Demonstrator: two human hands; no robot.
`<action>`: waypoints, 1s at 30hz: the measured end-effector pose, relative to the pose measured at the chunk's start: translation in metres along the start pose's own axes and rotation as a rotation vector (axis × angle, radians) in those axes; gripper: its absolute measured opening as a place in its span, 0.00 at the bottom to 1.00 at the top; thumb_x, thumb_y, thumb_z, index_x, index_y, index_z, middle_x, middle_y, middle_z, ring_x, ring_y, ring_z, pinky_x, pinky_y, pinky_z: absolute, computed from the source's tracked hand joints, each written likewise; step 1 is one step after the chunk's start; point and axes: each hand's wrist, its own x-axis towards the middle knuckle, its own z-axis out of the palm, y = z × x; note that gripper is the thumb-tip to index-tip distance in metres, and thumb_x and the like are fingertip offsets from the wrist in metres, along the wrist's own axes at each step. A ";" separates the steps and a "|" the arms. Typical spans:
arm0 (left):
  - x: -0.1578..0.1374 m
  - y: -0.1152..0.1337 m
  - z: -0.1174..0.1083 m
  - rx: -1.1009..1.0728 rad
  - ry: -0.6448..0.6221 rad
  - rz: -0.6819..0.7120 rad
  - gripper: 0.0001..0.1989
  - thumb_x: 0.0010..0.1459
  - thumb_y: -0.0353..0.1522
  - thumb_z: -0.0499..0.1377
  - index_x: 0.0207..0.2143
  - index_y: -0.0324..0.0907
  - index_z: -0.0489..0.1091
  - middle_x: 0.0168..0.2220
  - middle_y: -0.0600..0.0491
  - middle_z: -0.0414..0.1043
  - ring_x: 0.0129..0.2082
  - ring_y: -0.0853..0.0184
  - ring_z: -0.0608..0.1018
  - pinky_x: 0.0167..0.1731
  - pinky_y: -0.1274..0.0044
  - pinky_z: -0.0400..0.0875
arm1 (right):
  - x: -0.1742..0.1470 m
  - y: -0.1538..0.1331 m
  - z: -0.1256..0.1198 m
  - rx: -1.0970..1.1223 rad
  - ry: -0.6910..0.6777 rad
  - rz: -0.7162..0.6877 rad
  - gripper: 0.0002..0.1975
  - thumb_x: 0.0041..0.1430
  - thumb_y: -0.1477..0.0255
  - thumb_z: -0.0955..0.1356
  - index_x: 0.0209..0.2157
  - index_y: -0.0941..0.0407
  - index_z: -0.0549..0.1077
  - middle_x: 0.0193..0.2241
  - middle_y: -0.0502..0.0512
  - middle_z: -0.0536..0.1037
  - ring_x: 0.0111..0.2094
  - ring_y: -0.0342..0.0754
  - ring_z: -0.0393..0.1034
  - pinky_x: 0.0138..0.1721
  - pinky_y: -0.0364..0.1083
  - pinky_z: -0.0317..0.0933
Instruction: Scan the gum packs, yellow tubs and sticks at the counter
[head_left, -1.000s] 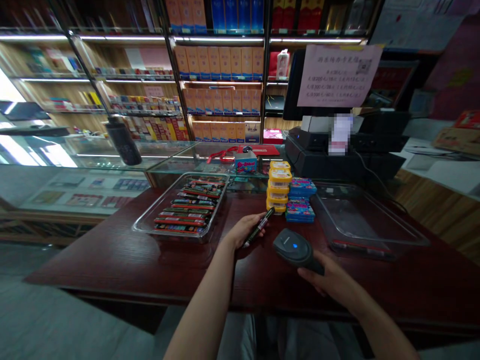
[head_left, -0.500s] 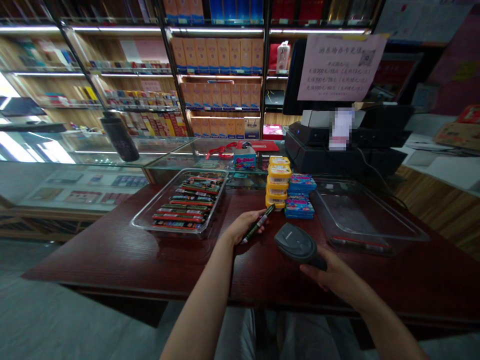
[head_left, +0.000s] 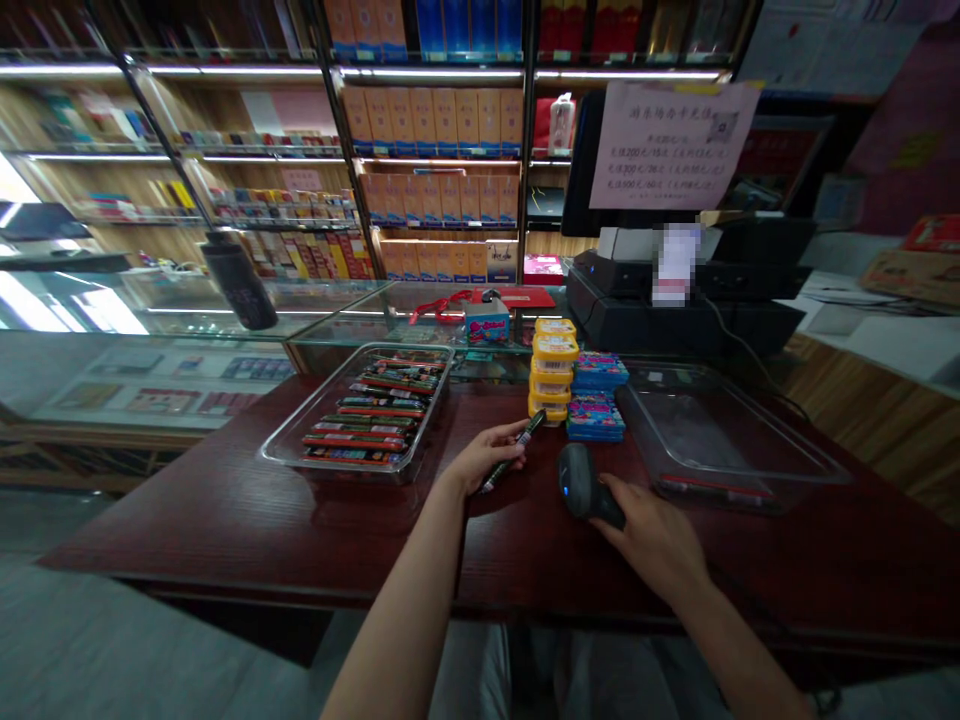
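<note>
My left hand [head_left: 480, 460] is closed around a slim dark green stick-shaped packet [head_left: 533, 427], held slanting up to the right just above the table. In my right hand [head_left: 664, 535] is a dark grey handheld barcode scanner [head_left: 576, 482], gripped by its handle. A small blue light shows on the scanner, whose head is turned left towards the stick packet. Beyond my left hand stand stacked yellow-lidded tubs [head_left: 553, 375], with piled blue packets [head_left: 596, 415] beside them. To the left, a clear tray [head_left: 310, 403] holds many red and dark green stick packets [head_left: 367, 432].
Another clear tray [head_left: 694, 425] lies at the right, with a red stick packet [head_left: 720, 489] at its near edge. A glass counter with a small blue box [head_left: 487, 325] borders the table's back. Behind the right tray stands a black till unit [head_left: 622, 318].
My right hand has turned the scanner, so its head now faces left and its blue light shows. My left hand keeps the stick packet in nearly the same place.
</note>
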 end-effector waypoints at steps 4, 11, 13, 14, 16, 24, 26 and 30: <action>-0.001 0.000 0.000 0.042 -0.034 0.038 0.40 0.37 0.25 0.69 0.56 0.44 0.64 0.40 0.53 0.73 0.34 0.73 0.73 0.34 0.83 0.66 | 0.000 0.005 0.018 -0.127 0.119 -0.034 0.25 0.56 0.67 0.67 0.55 0.56 0.62 0.39 0.58 0.77 0.38 0.52 0.73 0.36 0.48 0.63; -0.011 0.006 0.009 0.062 0.026 0.049 0.29 0.39 0.31 0.69 0.47 0.36 0.72 0.33 0.49 0.75 0.27 0.70 0.74 0.29 0.78 0.67 | 0.000 0.005 0.022 -0.094 0.147 -0.044 0.26 0.56 0.67 0.67 0.56 0.53 0.62 0.38 0.57 0.76 0.38 0.52 0.72 0.36 0.48 0.62; -0.016 0.014 0.016 0.116 0.079 0.120 0.24 0.41 0.34 0.68 0.43 0.35 0.74 0.35 0.47 0.75 0.27 0.69 0.74 0.27 0.80 0.66 | 0.000 0.005 0.021 -0.082 0.125 -0.056 0.26 0.55 0.66 0.67 0.56 0.53 0.62 0.38 0.57 0.76 0.38 0.52 0.71 0.36 0.48 0.62; -0.017 0.019 0.020 0.149 0.110 0.165 0.24 0.42 0.35 0.68 0.43 0.35 0.74 0.36 0.46 0.75 0.27 0.69 0.74 0.25 0.81 0.65 | 0.000 0.005 0.020 -0.079 0.112 -0.061 0.26 0.55 0.66 0.67 0.56 0.53 0.62 0.38 0.56 0.76 0.38 0.52 0.71 0.36 0.48 0.62; -0.015 0.031 0.032 0.233 0.151 0.257 0.24 0.44 0.36 0.67 0.45 0.37 0.73 0.38 0.46 0.75 0.27 0.70 0.73 0.25 0.81 0.63 | 0.001 0.003 0.017 -0.080 0.091 -0.057 0.26 0.55 0.66 0.67 0.55 0.54 0.62 0.38 0.57 0.76 0.38 0.52 0.71 0.36 0.48 0.62; 0.047 0.076 0.129 0.824 -0.111 0.511 0.17 0.54 0.34 0.58 0.47 0.39 0.74 0.38 0.49 0.77 0.38 0.63 0.74 0.38 0.76 0.66 | 0.007 -0.002 0.008 -0.078 0.029 -0.003 0.26 0.55 0.65 0.68 0.55 0.56 0.63 0.39 0.58 0.76 0.41 0.53 0.70 0.41 0.49 0.62; 0.067 0.079 0.154 0.983 -0.234 0.554 0.16 0.54 0.29 0.56 0.46 0.39 0.74 0.40 0.49 0.77 0.39 0.63 0.74 0.41 0.76 0.66 | 0.007 -0.003 0.007 -0.090 0.030 0.011 0.26 0.55 0.65 0.68 0.55 0.56 0.64 0.38 0.58 0.75 0.41 0.53 0.70 0.40 0.49 0.63; 0.106 0.073 0.196 1.194 -0.390 0.608 0.20 0.48 0.20 0.55 0.43 0.38 0.75 0.40 0.48 0.77 0.41 0.62 0.75 0.44 0.75 0.66 | 0.006 -0.006 0.001 -0.087 0.055 0.027 0.25 0.54 0.66 0.68 0.54 0.56 0.64 0.38 0.57 0.75 0.40 0.53 0.70 0.39 0.49 0.64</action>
